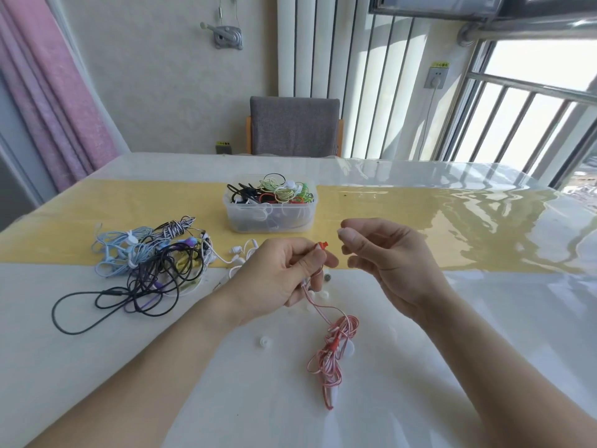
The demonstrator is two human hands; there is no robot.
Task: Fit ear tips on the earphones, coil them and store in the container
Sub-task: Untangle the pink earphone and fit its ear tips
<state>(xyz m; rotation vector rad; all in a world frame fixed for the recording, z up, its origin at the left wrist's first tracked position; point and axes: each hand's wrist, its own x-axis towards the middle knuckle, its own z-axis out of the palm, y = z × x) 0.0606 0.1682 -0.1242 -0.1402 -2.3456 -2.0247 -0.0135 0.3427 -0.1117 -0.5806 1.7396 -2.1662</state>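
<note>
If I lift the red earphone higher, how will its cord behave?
Probably floppy: the red cord hangs limp from the left hand into loose loops. Likely light, since a fingertip pinch holds it. The loops may snag as they rise.

A red earbud point(322, 245) is pinched upright above the table, and its red-and-white cable point(332, 347) hangs down into a loose heap on the white surface. Small white ear tips point(265, 341) are scattered near that heap. A clear plastic container point(270, 203), open at the top, is set on the yellow strip and filled with coiled earphones. A tangle of blue, black, purple and white earphones point(151, 257) is spread out to its left.
</note>
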